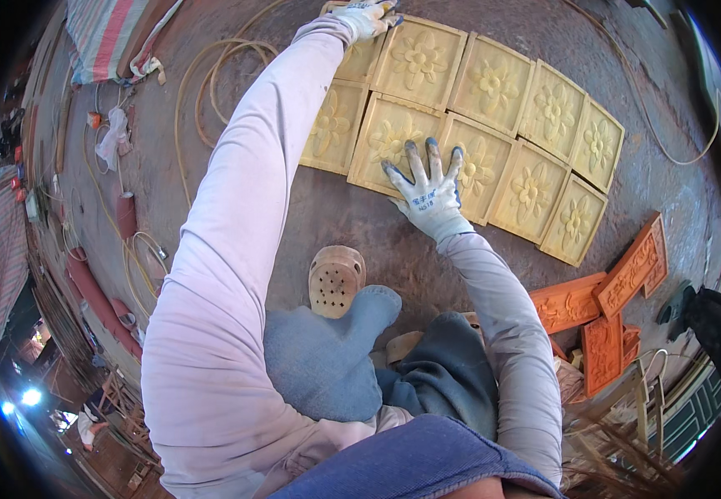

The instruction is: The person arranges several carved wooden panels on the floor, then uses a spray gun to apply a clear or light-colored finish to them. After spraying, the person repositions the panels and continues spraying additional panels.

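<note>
Yellow square panels with carved flowers point(481, 160) lie in two rows before us. Our white-and-blue gloved right hand point(429, 195) spreads over the near row, gripping nothing; our white-gloved left hand point(364, 18) meets the far row, its grip unclear at the picture's edge. We seem to be steadying them; shifting one calls for even pressure.

The left arm point(231, 183) is pointing far, its gloved left hand point(365, 18) resting farthest; the gloved right hand point(432, 198) is lying nearer, palm down, fingers point(435, 160) spreading.
</note>
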`<state>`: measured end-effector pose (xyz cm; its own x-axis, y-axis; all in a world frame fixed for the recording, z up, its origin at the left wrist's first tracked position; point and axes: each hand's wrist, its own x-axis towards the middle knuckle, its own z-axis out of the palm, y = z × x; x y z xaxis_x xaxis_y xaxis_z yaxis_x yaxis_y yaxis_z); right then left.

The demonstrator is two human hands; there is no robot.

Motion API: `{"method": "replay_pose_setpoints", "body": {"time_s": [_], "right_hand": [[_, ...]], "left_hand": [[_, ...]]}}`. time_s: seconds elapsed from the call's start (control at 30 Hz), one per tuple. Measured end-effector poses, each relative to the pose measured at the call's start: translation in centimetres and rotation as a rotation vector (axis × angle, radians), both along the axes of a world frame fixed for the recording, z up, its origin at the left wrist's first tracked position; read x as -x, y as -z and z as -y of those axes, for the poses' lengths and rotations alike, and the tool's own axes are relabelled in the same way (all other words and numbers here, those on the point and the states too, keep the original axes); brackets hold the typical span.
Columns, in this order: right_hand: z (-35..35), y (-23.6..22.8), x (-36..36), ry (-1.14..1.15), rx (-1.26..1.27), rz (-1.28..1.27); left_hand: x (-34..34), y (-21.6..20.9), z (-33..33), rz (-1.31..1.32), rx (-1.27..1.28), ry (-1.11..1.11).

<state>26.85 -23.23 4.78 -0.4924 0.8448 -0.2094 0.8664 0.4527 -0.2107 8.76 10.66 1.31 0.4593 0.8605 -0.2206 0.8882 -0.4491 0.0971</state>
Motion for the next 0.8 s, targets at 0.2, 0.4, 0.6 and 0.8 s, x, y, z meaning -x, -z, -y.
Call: {"method": "replay_pose_setpoints", "body": {"time_s": [0.2,0.4,0.6,0.8], "right_hand": [[-0.2,0.0,-1.1,0.068,0.001,-0.029],[-0.4,0.2,-0.9,0.072,-0.015,-0.075],[0.6,1.8,-1.2,0.06,-0.174,-0.228],[0.5,2.3,-2.4,0.073,-0.201,-0.188]], "left_hand": [[-2.1,-1.8,2.7,0.09,0.053,0.025],[-4.7,-5.7,4.5,-0.08,-0.029,-0.093],[-14.0,-2.2,3.9,0.212,0.047,0.196],[-18.7,-0.2,5.3,0.018,0.05,0.239]]}}
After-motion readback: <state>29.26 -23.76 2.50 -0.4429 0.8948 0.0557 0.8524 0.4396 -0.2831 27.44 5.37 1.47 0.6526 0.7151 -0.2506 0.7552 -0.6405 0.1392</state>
